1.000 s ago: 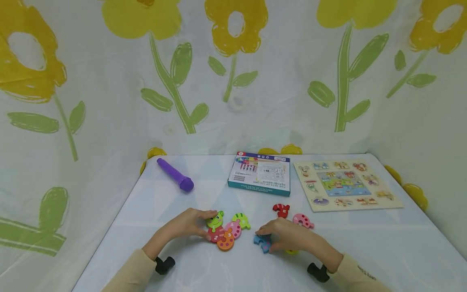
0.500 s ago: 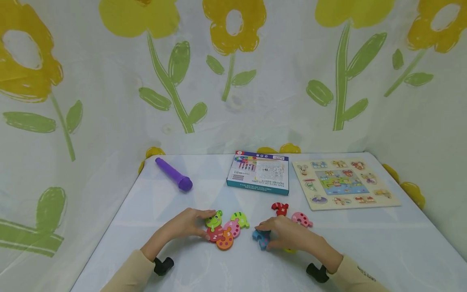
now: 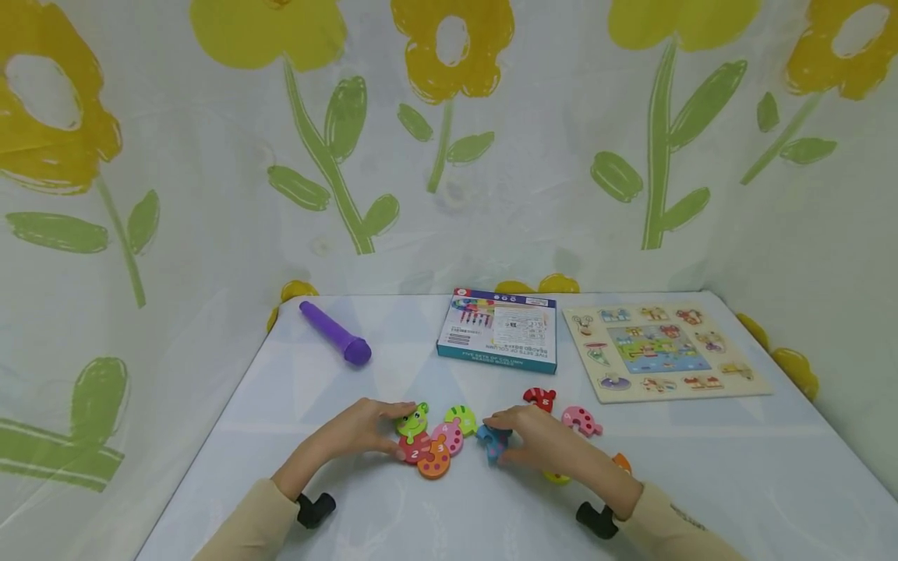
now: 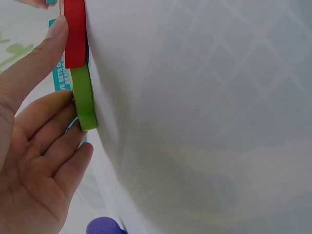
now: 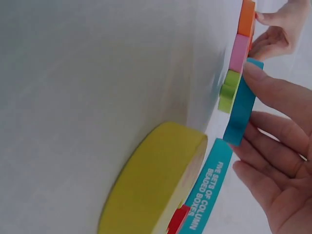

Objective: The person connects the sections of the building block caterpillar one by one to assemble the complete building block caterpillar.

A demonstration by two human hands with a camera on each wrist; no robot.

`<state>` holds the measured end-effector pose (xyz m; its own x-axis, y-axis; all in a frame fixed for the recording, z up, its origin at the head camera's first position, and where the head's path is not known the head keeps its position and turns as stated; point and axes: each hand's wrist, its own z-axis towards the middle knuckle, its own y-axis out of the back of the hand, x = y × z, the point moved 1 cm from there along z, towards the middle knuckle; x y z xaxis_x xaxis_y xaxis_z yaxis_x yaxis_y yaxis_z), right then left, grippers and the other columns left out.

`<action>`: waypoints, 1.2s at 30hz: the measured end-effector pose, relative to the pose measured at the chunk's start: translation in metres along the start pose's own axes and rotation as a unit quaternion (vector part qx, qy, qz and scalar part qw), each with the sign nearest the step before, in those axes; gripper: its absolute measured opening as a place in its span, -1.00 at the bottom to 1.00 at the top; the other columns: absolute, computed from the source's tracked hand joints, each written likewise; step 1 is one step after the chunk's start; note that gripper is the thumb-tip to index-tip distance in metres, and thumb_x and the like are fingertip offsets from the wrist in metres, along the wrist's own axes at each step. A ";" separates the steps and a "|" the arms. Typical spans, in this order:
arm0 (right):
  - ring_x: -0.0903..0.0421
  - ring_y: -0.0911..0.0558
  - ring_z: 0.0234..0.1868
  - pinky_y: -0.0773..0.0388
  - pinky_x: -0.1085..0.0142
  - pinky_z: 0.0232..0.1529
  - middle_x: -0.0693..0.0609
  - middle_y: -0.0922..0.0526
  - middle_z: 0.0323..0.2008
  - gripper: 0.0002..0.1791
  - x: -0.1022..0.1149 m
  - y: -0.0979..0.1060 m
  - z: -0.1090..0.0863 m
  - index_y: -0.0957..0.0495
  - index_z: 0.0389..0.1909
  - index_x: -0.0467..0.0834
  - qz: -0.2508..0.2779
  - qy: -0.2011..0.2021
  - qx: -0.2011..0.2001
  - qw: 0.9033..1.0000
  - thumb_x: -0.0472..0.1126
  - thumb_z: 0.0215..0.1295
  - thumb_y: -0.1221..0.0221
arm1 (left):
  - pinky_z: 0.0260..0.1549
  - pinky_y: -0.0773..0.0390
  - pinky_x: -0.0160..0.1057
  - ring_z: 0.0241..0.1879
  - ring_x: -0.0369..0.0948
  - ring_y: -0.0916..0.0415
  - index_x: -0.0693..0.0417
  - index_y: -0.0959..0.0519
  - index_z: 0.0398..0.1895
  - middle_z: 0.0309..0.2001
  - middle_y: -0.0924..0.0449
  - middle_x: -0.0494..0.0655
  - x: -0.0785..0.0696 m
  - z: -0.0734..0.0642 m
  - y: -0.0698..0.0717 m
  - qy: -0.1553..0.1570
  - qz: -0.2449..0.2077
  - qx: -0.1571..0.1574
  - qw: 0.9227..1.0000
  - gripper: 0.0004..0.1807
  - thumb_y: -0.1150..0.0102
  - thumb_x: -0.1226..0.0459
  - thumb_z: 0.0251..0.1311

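Observation:
In the head view, my left hand holds the head end of a caterpillar number puzzle, thumb at the red piece and index finger at the green smiling head. Joined on from there are an orange piece, a pink spotted piece and a striped green piece. Just right of that green end, my right hand pinches a blue spotted puzzle piece between thumb and fingers. The right wrist view shows the blue piece's edge overlapping the green piece.
Around my right hand lie a red striped piece, a pink spotted piece, a yellow piece and an orange piece, partly hidden. Farther back are a purple toy microphone, a flat box and a wooden puzzle board.
My right hand has moved left and slightly away from me with the blue piece, closer to the green end. An orange piece now shows behind the right forearm. My left hand stays put.

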<state>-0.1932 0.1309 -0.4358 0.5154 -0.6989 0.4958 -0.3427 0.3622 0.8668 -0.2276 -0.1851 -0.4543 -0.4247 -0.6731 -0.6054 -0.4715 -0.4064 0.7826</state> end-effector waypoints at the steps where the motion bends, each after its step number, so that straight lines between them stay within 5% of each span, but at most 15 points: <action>1: 0.06 -0.61 0.06 -0.60 0.23 0.01 0.02 -0.65 0.04 -0.43 0.001 0.000 0.001 -0.60 0.12 -0.16 -0.003 -0.005 -0.002 1.000 -0.13 0.03 -0.45 | 0.23 -0.35 0.01 0.31 -0.05 -0.31 0.02 -0.42 0.32 0.31 -0.39 -0.10 0.000 0.000 0.000 -0.002 0.001 0.000 1.000 -0.19 -0.46 0.03 -0.06; 20: 0.01 -0.68 -0.05 -0.64 0.27 -0.10 -0.12 -0.70 -0.09 -0.40 0.009 -0.010 0.017 -0.61 0.03 -0.29 -0.023 -0.017 -0.057 0.998 -0.13 -0.05 -0.50 | 0.23 -0.36 0.00 0.30 -0.04 -0.33 0.04 -0.44 0.31 0.29 -0.41 -0.10 -0.002 -0.001 0.000 -0.010 0.002 -0.004 1.000 -0.18 -0.47 0.01 -0.09; 36: 0.01 -0.64 0.03 -0.62 0.23 -0.03 -0.07 -0.66 0.01 -0.37 0.008 -0.011 0.020 -0.58 0.11 -0.25 -0.040 -0.019 -0.045 0.998 -0.17 -0.03 -0.48 | 0.22 -0.37 0.00 0.29 -0.04 -0.34 0.04 -0.45 0.30 0.28 -0.43 -0.11 -0.003 -0.002 0.001 -0.011 0.007 -0.005 1.000 -0.22 -0.47 0.06 -0.06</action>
<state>-0.2007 0.1087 -0.4426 0.5079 -0.7497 0.4243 -0.2285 0.3577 0.9055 -0.2255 -0.1844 -0.4515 -0.4483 -0.6653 -0.5970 -0.4571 -0.4034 0.7927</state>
